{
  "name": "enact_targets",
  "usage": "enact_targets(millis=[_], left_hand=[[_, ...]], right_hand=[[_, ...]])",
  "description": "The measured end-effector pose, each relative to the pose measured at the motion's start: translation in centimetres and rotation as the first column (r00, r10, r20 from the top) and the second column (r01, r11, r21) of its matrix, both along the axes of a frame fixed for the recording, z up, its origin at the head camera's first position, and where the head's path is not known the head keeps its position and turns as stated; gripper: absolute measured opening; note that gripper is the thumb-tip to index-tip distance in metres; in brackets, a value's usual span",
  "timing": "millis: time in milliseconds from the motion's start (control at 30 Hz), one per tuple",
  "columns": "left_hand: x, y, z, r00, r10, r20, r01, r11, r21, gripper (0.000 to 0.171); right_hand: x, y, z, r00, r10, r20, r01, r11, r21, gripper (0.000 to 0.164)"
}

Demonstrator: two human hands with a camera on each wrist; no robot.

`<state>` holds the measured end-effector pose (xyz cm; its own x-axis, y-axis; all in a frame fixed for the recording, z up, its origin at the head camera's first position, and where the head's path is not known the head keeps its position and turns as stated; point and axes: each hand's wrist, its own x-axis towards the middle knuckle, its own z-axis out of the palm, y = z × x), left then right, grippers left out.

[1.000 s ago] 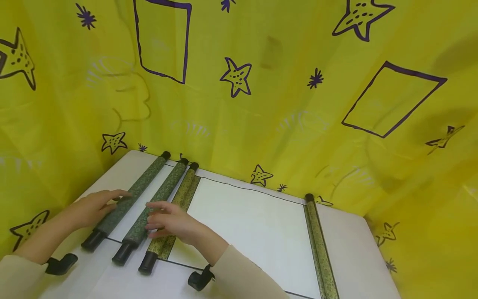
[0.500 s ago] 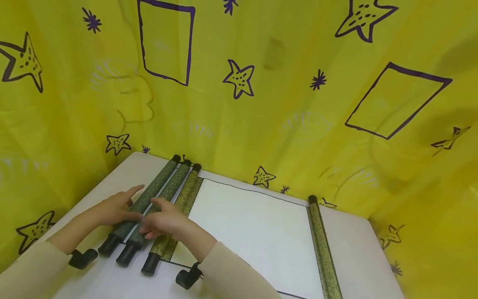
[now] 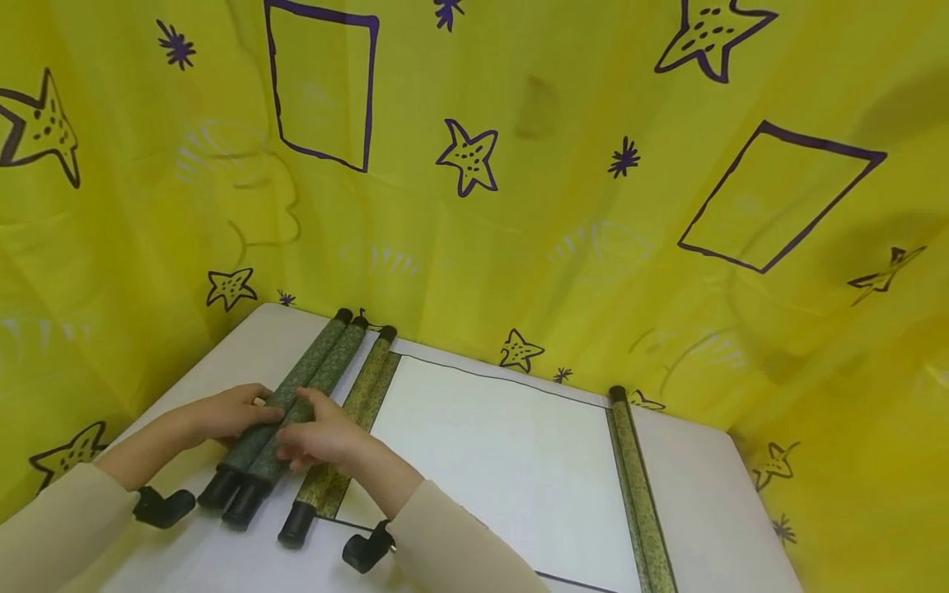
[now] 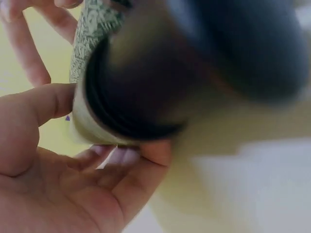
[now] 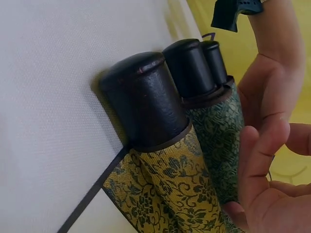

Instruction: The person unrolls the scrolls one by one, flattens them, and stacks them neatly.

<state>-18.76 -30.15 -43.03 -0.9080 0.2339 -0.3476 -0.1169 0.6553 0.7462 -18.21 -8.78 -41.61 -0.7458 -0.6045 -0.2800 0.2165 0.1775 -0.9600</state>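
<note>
In the head view, a green patterned scroll has its left roll (image 3: 315, 352) and right roll (image 3: 338, 357) lying side by side, seemingly touching. My left hand (image 3: 233, 412) grips the left roll, thumb on top; in the left wrist view the fingers (image 4: 133, 187) curl beneath the scroll by its blurred black end knob (image 4: 150, 68). My right hand (image 3: 329, 432) holds the right roll with bent fingers. The right wrist view shows that hand beside the green cloth (image 5: 216, 141), its grip partly hidden. Just right of it lies the gold-patterned roll (image 5: 172, 170) of a second scroll.
The second scroll's white sheet (image 3: 497, 461) is spread across the white table (image 3: 704, 494), up to its right gold roll (image 3: 633, 478). A yellow curtain (image 3: 549, 247) with purple stars encloses the far side. A black wrist mount (image 3: 366, 548) hangs below the right sleeve.
My left hand has brought the left green roll rightward against the right one, covering the white strip between them. The right green roll has shifted slightly left, away from the gold roll.
</note>
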Motion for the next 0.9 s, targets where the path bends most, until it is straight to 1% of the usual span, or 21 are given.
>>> enact_targets(millis=[67, 133, 200, 233, 300, 333, 400, 433, 467, 500, 567, 633, 733, 800, 900], left_hand=[[0.2, 0.2, 0.2, 0.998, 0.045, 0.036, -0.047, 0.997, 0.065, 0.082], [0.6, 0.6, 0.3, 0.995, 0.089, 0.048, -0.094, 0.989, 0.114, 0.086], [1.3, 1.0, 0.3, 0.989, 0.142, 0.038, -0.147, 0.975, 0.166, 0.088], [1.7, 1.3, 0.3, 0.986, 0.164, 0.032, -0.168, 0.967, 0.194, 0.088], [2.6, 1.8, 0.3, 0.977, 0.211, 0.027, -0.211, 0.941, 0.267, 0.086], [3.1, 2.2, 0.4, 0.973, 0.228, 0.028, -0.226, 0.923, 0.311, 0.086], [4.1, 3.0, 0.8, 0.967, 0.250, 0.038, -0.243, 0.876, 0.417, 0.083], [4.4, 3.8, 1.0, 0.966, 0.255, 0.036, -0.243, 0.856, 0.457, 0.083], [4.6, 4.6, 1.2, 0.966, 0.257, 0.034, -0.240, 0.835, 0.496, 0.082], [4.7, 5.4, 1.4, 0.966, 0.257, 0.027, -0.233, 0.820, 0.523, 0.082], [4.9, 7.0, 1.8, 0.970, 0.243, -0.002, -0.200, 0.804, 0.560, 0.084], [4.8, 8.5, 1.9, 0.973, 0.227, -0.042, -0.163, 0.803, 0.573, 0.088], [4.5, 10.5, 1.8, 0.982, 0.168, -0.081, -0.088, 0.802, 0.591, 0.091], [4.1, 11.7, 1.6, 0.987, 0.125, -0.099, -0.041, 0.800, 0.598, 0.085], [3.7, 13.5, 1.4, 0.987, 0.060, -0.149, 0.040, 0.810, 0.585, 0.070]], right_hand=[[-0.1, 0.2, -0.1, 0.999, -0.017, -0.051, 0.017, 1.000, 0.002, 0.070], [-0.2, 0.6, -0.4, 0.992, -0.045, -0.120, 0.047, 0.999, 0.015, 0.068], [-0.2, 1.1, -0.8, 0.976, -0.063, -0.206, 0.071, 0.997, 0.029, 0.065], [-0.2, 1.5, -1.0, 0.964, -0.066, -0.257, 0.079, 0.996, 0.041, 0.063], [-0.1, 2.2, -1.3, 0.930, -0.051, -0.364, 0.073, 0.996, 0.046, 0.059], [-0.1, 2.6, -1.4, 0.912, -0.046, -0.409, 0.065, 0.997, 0.034, 0.057], [-0.1, 3.5, -1.2, 0.885, -0.047, -0.462, 0.040, 0.999, -0.025, 0.053], [-0.3, 4.1, -1.1, 0.879, -0.052, -0.474, 0.029, 0.998, -0.055, 0.051], [-0.4, 4.8, -1.0, 0.878, -0.058, -0.475, 0.016, 0.996, -0.092, 0.050], [-0.5, 5.5, -0.8, 0.888, -0.064, -0.456, 0.004, 0.991, -0.131, 0.051], [-0.9, 7.0, -0.6, 0.902, -0.071, -0.425, -0.009, 0.983, -0.182, 0.053], [-1.1, 8.4, -0.7, 0.912, -0.078, -0.402, -0.005, 0.980, -0.199, 0.057], [-1.3, 10.4, -0.9, 0.923, -0.098, -0.373, 0.028, 0.982, -0.188, 0.063], [-1.3, 11.5, -1.3, 0.926, -0.117, -0.358, 0.057, 0.983, -0.175, 0.065], [-1.1, 13.2, -1.8, 0.929, -0.146, -0.340, 0.092, 0.981, -0.170, 0.072]])
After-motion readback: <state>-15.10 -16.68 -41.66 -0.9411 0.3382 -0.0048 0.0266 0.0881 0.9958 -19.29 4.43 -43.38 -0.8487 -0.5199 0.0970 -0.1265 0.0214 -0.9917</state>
